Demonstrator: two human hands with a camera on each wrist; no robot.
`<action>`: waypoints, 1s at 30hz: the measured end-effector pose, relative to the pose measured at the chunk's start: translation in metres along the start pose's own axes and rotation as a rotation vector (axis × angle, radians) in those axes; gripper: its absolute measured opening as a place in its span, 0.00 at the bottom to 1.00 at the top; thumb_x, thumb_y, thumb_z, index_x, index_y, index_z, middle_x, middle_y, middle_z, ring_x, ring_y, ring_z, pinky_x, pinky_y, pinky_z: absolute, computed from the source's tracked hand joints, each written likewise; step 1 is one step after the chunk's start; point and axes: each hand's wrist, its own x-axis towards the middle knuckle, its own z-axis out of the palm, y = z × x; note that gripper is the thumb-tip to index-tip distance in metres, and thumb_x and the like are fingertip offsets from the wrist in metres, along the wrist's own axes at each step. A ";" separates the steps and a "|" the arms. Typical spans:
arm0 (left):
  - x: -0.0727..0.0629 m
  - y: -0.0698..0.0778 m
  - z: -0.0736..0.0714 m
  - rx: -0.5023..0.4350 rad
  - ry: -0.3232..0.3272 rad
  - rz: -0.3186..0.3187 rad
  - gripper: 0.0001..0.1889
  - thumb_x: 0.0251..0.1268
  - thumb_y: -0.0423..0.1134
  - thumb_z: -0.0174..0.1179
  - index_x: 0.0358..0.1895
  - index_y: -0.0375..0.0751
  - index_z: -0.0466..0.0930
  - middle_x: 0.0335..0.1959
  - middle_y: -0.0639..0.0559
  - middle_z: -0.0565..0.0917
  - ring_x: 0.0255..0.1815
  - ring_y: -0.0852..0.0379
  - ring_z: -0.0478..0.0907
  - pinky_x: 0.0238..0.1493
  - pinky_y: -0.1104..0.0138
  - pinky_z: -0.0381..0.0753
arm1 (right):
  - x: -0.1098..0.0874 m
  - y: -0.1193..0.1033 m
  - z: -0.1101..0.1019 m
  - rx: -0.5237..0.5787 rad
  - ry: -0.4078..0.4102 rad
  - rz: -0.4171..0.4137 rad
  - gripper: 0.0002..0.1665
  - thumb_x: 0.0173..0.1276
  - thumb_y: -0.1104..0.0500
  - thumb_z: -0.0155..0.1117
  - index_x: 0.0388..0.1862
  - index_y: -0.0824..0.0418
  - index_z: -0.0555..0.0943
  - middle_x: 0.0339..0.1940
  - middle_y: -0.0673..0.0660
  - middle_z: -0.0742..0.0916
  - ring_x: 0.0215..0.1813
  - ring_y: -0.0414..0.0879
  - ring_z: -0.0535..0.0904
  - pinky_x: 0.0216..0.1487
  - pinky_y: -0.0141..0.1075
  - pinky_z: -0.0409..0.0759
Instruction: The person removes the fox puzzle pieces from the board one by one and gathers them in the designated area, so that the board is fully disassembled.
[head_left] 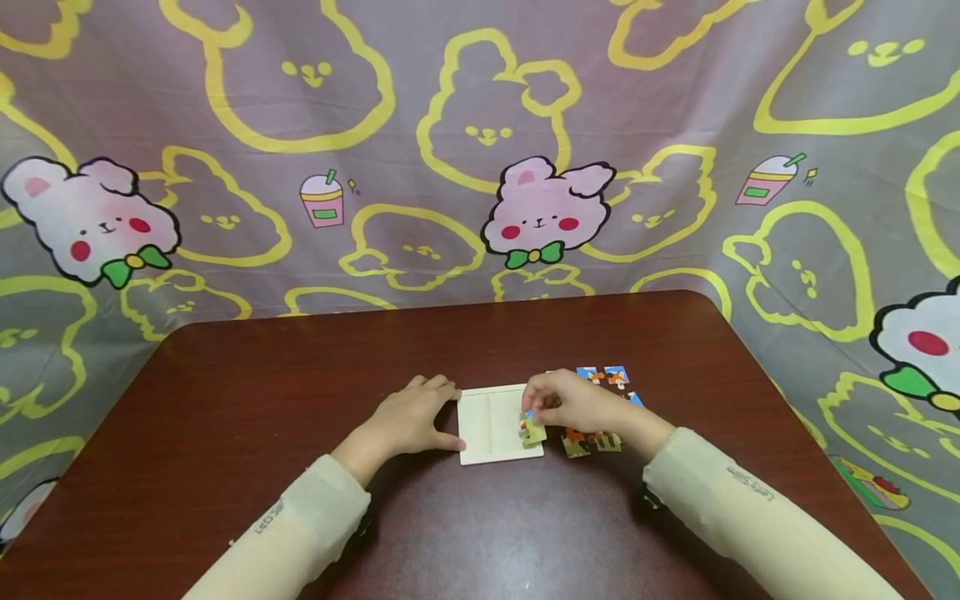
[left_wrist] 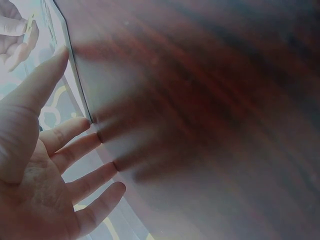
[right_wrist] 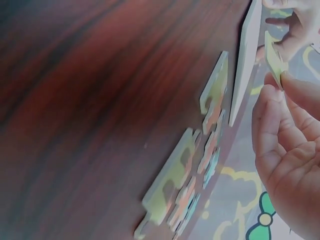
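A pale, flat puzzle board with a thin raised rim lies on the table. My left hand touches its left edge, thumb near the front corner and fingers by the back corner. In the left wrist view those fingers are spread and fairly straight. Over the board's right part, my right hand pinches a green puzzle piece with a bit of blue. The right wrist view shows this piece tilted on edge between thumb and fingertips, above the board.
Several loose puzzle pieces lie right of the board, partly hidden under my right hand and forearm. Some nearer pieces are green and orange. A brown wooden table carries everything, with a cartoon-printed curtain behind it.
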 end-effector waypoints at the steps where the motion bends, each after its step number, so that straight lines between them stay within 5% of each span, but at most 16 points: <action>1: 0.000 0.000 0.000 0.001 -0.001 0.000 0.40 0.49 0.60 0.74 0.65 0.45 0.77 0.67 0.49 0.75 0.66 0.45 0.70 0.56 0.46 0.78 | -0.001 0.001 -0.001 0.005 0.003 0.004 0.04 0.66 0.69 0.66 0.38 0.64 0.81 0.30 0.54 0.85 0.36 0.38 0.78 0.43 0.33 0.80; 13: -0.001 -0.002 0.002 0.004 0.002 0.001 0.40 0.49 0.61 0.74 0.65 0.45 0.77 0.65 0.51 0.76 0.64 0.46 0.71 0.54 0.47 0.79 | -0.015 0.007 -0.012 0.045 0.041 0.037 0.05 0.66 0.69 0.65 0.40 0.67 0.80 0.30 0.55 0.84 0.34 0.42 0.78 0.37 0.32 0.77; 22: -0.001 -0.002 0.003 0.002 0.000 -0.003 0.40 0.49 0.61 0.74 0.65 0.46 0.77 0.66 0.50 0.75 0.65 0.46 0.71 0.55 0.47 0.79 | -0.028 0.014 -0.022 0.021 0.077 0.023 0.04 0.66 0.69 0.65 0.40 0.65 0.81 0.34 0.55 0.88 0.38 0.41 0.81 0.44 0.33 0.78; 30: -0.001 0.000 0.001 -0.003 -0.008 -0.008 0.40 0.49 0.61 0.74 0.65 0.46 0.76 0.68 0.49 0.74 0.66 0.45 0.70 0.56 0.46 0.78 | -0.040 0.020 -0.032 0.019 0.107 0.059 0.05 0.66 0.68 0.65 0.40 0.64 0.82 0.32 0.55 0.85 0.31 0.41 0.78 0.32 0.32 0.78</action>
